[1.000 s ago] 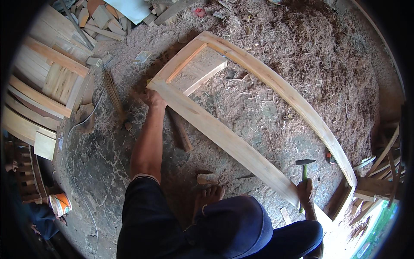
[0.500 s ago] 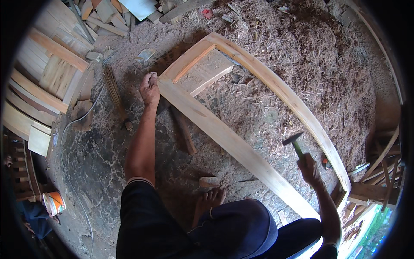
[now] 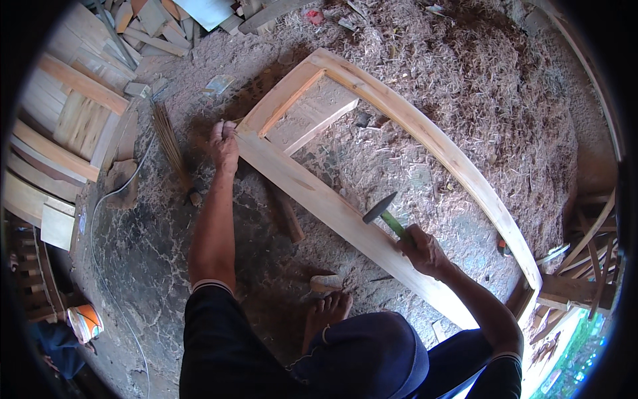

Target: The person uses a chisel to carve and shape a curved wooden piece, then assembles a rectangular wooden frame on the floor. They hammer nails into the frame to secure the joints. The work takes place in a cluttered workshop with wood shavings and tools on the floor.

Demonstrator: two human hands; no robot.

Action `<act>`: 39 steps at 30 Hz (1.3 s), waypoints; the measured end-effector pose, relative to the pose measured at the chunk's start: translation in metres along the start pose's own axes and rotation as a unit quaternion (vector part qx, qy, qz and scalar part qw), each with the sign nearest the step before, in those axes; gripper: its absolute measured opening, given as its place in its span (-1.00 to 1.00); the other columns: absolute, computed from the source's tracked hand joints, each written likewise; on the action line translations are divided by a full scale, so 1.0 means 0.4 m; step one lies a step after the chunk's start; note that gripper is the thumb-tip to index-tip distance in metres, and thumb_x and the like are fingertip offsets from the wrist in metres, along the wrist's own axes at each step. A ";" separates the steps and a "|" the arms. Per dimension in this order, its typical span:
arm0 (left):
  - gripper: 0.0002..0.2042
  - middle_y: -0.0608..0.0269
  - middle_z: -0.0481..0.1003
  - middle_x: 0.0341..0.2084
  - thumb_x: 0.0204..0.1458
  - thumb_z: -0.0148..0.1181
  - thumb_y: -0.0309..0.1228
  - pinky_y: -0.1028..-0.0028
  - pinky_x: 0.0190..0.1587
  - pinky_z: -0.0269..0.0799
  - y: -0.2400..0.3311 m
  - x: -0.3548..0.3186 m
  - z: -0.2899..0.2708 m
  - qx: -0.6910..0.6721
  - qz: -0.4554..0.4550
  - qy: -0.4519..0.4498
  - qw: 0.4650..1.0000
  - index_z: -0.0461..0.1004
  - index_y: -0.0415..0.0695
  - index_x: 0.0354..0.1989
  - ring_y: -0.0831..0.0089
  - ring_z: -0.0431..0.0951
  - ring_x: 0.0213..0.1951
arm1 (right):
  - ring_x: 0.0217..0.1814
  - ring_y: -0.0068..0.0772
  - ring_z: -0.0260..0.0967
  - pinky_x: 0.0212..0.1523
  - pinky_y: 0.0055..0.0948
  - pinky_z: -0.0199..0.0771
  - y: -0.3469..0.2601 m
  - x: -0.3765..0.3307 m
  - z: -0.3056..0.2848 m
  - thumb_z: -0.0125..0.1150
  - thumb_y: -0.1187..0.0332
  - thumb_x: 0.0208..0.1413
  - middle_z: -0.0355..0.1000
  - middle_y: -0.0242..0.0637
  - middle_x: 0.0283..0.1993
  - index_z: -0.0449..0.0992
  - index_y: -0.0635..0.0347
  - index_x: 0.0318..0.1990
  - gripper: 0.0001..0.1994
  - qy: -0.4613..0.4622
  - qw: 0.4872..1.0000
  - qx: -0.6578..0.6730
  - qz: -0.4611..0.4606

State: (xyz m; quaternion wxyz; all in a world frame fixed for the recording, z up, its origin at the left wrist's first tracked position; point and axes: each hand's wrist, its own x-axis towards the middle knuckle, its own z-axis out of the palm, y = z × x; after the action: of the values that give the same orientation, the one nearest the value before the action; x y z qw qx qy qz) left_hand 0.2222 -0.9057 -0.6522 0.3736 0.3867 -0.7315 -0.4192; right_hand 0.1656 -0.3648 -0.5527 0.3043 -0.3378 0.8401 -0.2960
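A large wooden frame (image 3: 345,211) lies over the floor, its long rails meeting a short end rail at the far left. My left hand (image 3: 224,147) is at that far-left corner, fingers pinched together beside the wood; what they hold is too small to make out. In my right hand (image 3: 425,251) is a hammer (image 3: 393,223), gripped by its green handle. Its dark head hangs over the near rail, apart from the corner. A wooden block (image 3: 322,126) lies beneath the frame's far end.
Wood shavings (image 3: 492,100) are heaped at the far right. A stick broom (image 3: 171,146) and a cable (image 3: 100,253) lie to the left. Cut boards (image 3: 80,126) and offcuts (image 3: 156,26) are stacked at the far left. Near my foot sits a small wood piece (image 3: 324,282).
My right hand has swung the hammer leftward and farther away, from the frame's open middle to above the near rail. My left hand stays at the corner, with its fingers slightly shifted.
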 end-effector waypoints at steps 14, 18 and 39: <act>-0.78 0.02 0.56 -0.30 0.28 0.07 -0.30 0.23 -0.12 0.46 0.012 -0.061 0.049 0.015 0.177 0.066 0.982 0.52 -0.20 -0.16 0.07 0.56 -0.21 | -0.53 -0.33 0.34 -0.53 -0.21 0.30 -0.234 0.202 0.054 0.15 0.37 0.28 0.35 -0.20 -0.49 0.29 0.15 -0.19 -0.85 0.117 0.986 0.113 -0.025; -0.78 0.00 0.56 -0.29 0.26 0.09 -0.31 0.20 -0.12 0.46 0.015 -0.066 0.044 0.005 0.167 0.058 0.984 0.55 -0.21 -0.17 0.04 0.56 -0.20 | -0.53 -0.24 0.35 -0.52 -0.20 0.34 -0.317 0.284 0.087 0.10 0.43 0.27 0.36 -0.19 -0.49 0.32 0.20 -0.11 -0.87 0.152 0.981 0.078 -0.091; -0.93 -0.01 0.57 -0.38 0.15 0.19 -0.50 0.21 -0.26 0.49 0.028 -0.063 -0.013 0.018 0.212 0.013 0.977 0.53 -0.20 -0.24 0.07 0.61 -0.31 | -0.20 0.27 0.52 -0.12 0.04 0.57 -0.529 0.535 0.159 -0.04 0.47 0.17 0.44 0.22 -0.12 -0.07 -0.04 0.50 -0.29 0.096 0.971 -0.071 -0.207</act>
State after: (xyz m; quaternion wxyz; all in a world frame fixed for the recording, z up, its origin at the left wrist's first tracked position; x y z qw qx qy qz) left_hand 0.2344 -0.8814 -0.6460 0.4564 0.2350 -0.7992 -0.3125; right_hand 0.1672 -0.6694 -0.5113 0.1296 -0.4954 0.7960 -0.3227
